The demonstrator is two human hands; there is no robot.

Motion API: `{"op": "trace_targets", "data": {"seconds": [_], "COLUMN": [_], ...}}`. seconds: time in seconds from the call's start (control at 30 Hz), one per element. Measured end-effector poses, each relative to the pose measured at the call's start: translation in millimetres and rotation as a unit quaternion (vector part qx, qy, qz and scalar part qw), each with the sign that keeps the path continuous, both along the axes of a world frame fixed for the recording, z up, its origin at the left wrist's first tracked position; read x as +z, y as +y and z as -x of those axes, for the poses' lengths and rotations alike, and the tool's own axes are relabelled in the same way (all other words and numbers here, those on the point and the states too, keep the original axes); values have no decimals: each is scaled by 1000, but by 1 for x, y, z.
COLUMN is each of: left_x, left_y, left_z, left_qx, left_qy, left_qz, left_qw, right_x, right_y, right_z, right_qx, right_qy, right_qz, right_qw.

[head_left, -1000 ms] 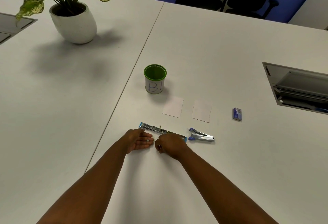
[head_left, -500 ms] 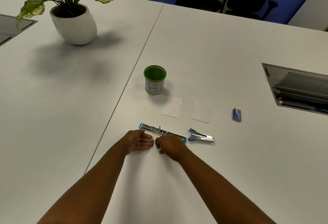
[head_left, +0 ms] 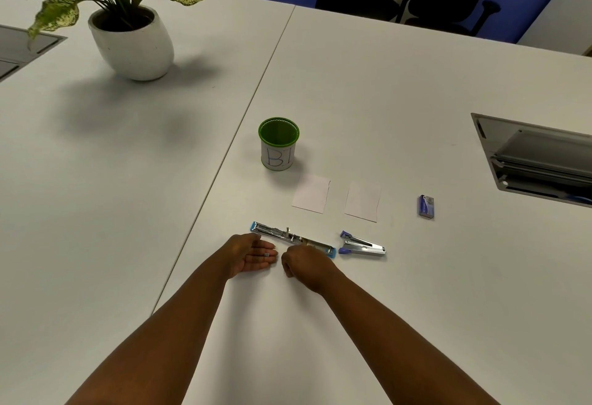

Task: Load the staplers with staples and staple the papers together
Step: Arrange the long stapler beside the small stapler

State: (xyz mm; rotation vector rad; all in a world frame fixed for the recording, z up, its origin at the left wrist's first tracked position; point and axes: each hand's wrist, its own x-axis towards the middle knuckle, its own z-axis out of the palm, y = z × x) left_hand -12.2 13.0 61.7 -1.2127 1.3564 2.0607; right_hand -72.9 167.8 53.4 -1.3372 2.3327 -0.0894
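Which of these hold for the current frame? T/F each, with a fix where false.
1. The stapler nearest the hands is swung open flat on the table. True: the open stapler lies fully unfolded.
2. The second stapler is open too. False: it lies closed, right of the open one.
3. A small staple piece lies on the left hand. True.
4. The two papers are stacked together. False: they lie side by side, apart.
5. The staple box sits inside the green cup. False: it lies on the table, right of the papers.
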Motion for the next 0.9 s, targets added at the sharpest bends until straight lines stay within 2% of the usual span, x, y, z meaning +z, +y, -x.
{"op": "trace_targets", "data": {"seconds": [0.17,0.3,0.47,0.9], "left_x": [1,2,2,3], "left_y": [-1,1,0,2], "left_z": [0,1,1,1], "left_qx": [-3,-7,-6,-8], "left_qy": [6,5,5,8], "left_qz": [-8,-5,-1,1], "left_qw": [1000,1000,1000,1000], "right_x": [-5,-5,-2,-5], "right_y": [4,7,4,14], "right_z": [-2,-4,-5,-12], "right_qx": [13,-25,-47,-48], "right_qy": [-2,3,1,12], "right_qz": [3,36,30,45], "right_qw": [1000,999,998,998]}}
